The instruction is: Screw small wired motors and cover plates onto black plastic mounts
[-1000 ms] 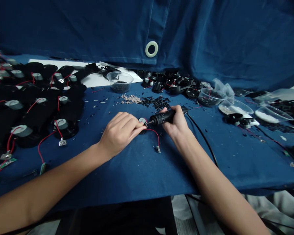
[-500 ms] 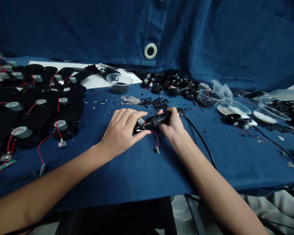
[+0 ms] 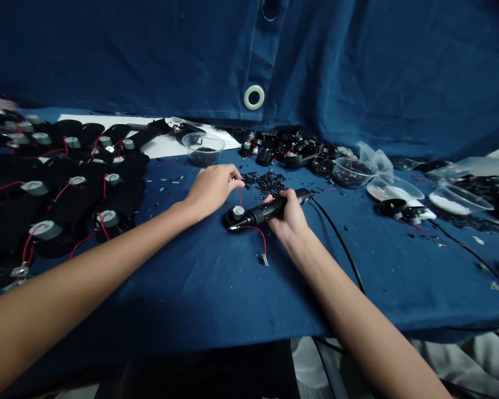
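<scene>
My right hand point(image 3: 289, 213) is wrapped round a black corded electric screwdriver point(image 3: 266, 210), its tip pointing left and down to the cloth. Just left of the tip lies a small black part with a grey motor point(image 3: 235, 213) and a red wire point(image 3: 258, 235) ending in a small metal tab. My left hand point(image 3: 213, 187) has reached past it to the pile of small silver and black screws point(image 3: 263, 180), fingers curled down in a pinch; what they hold is hidden.
Many black parts with grey motors and red wires point(image 3: 66, 188) cover the left of the blue cloth point(image 3: 216, 288). A clear cup of black bits point(image 3: 203, 148) stands at the back. More black parts point(image 3: 291, 148) and clear bowls point(image 3: 393, 189) lie right.
My left hand let go of the motor part and moved up to the screw pile. The screwdriver tip came off the part and dropped toward the cloth. The camera tilted slightly.
</scene>
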The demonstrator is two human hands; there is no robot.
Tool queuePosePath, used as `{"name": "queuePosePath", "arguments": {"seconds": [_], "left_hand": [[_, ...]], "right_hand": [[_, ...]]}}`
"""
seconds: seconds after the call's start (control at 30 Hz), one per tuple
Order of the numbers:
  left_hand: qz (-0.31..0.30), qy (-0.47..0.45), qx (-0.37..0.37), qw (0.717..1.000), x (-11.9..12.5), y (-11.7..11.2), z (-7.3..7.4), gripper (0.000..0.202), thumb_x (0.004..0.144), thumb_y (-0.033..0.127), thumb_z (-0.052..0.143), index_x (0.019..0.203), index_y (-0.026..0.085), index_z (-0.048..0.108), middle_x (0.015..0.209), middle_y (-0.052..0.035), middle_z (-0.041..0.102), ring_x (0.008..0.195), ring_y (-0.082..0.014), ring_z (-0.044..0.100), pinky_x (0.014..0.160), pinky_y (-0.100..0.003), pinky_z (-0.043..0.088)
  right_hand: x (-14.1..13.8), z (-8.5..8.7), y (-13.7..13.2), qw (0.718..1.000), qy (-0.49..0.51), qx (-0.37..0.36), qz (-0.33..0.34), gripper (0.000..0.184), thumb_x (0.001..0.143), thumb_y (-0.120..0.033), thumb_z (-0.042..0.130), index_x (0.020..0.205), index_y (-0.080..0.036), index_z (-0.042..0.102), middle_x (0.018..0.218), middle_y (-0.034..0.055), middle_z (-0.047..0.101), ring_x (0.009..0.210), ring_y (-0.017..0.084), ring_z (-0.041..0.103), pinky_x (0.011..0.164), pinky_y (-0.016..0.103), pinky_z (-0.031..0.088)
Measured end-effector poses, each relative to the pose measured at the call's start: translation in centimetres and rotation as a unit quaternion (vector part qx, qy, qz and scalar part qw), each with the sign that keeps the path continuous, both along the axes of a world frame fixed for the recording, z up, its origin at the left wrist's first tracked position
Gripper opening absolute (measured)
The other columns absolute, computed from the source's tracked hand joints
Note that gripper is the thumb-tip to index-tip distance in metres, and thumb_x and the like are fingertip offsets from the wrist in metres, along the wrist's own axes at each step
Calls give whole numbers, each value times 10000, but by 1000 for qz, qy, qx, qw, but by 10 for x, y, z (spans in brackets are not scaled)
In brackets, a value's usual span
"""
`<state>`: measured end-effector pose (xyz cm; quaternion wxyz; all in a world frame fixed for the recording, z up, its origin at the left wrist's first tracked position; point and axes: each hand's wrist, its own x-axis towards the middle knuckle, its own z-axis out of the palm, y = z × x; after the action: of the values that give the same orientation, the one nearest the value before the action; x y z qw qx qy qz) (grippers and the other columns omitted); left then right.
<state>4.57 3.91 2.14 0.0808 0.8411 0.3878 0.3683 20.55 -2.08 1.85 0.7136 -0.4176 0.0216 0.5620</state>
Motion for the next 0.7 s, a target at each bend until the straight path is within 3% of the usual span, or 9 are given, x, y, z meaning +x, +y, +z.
{"name": "queuePosePath", "arguments": {"seconds": [0.13,0.3,0.47,0.6,0.7], "left_hand": [[-58,25,-24,998,5,10,-22,191,758,330,688,832,157,656,762,-44,656,679,-176,610,609,-296,468],[-93,19,-29,995,3,-4,-35,100,825,193,589,920,166,603,881,-40,632,766,-146,613,681,-270,499],[-61,15,-32,998,-9,-16,-29,178,871,102,469,1006,160,568,953,-54,620,881,-177,594,812,-353,481],[-9,19,-13,1000,-24,-36,-16,185,898,135,454,1057,165,546,1003,-53,590,937,-187,566,845,-368,461],[-14,58,30,998,-32,-57,-12,116,914,192,478,1006,165,542,961,-43,582,909,-186,545,825,-351,445]], "right_hand": [[1,2,-1,1000,0,1,4,144,806,-175,490,853,-190,355,745,-24,458,540,42,497,462,148,514],[4,4,-2,1000,-6,9,-2,147,794,-178,505,851,-187,370,762,-13,464,557,46,507,477,155,523],[5,4,-3,1000,-5,15,-4,165,789,-199,521,865,-188,374,776,-3,476,574,55,519,481,157,530],[6,6,-4,1000,2,18,-4,176,785,-198,524,875,-182,374,780,7,475,583,57,523,487,156,533],[8,9,-4,1000,9,22,-9,184,786,-195,521,885,-183,366,791,7,470,590,53,517,489,153,533]]}}
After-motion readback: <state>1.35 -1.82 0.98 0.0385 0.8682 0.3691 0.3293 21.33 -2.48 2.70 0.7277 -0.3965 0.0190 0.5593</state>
